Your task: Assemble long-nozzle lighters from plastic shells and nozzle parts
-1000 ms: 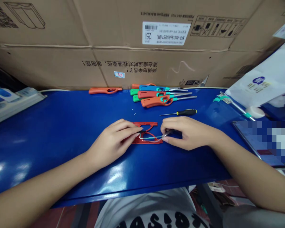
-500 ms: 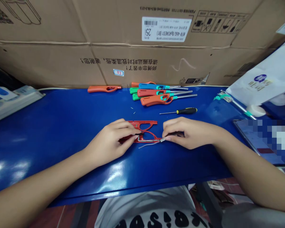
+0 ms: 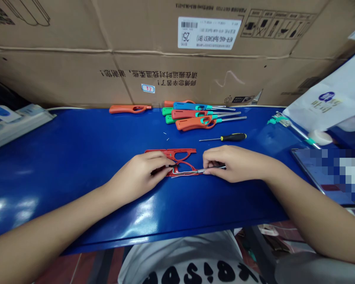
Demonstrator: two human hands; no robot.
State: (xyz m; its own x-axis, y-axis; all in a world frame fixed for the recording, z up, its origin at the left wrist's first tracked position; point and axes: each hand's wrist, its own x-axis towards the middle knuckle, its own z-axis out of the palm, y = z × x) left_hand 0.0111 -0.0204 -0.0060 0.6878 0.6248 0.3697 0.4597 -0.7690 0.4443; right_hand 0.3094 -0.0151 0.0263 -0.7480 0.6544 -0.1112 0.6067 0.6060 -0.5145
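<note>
Two red lighter shell halves lie side by side on the blue table; the farther shell half [image 3: 182,154] shows its loop-shaped trigger opening. Over the nearer shell half [image 3: 187,163], my left hand [image 3: 146,171] pinches a small black part [image 3: 174,166] at the handle, mostly hidden by the fingers. Thin pale and dark wires [image 3: 185,172] run from there to a metal lighter tube [image 3: 200,171]. My right hand [image 3: 232,163] is closed on that tube, thumb and fingertips around it, at the shell's narrow end.
Several assembled lighters [image 3: 195,122] are piled behind, beside a lone orange lighter body [image 3: 130,109]. A screwdriver [image 3: 233,137] lies before the pile. A large cardboard box [image 3: 77,79] walls the back. Metal tubes [image 3: 296,130] and a white bag [image 3: 322,94] are at the right.
The metal tube has turned from slanted to nearly in line with the nearer shell half, its wires now closer to the shell. My left hand keeps its pinch.
</note>
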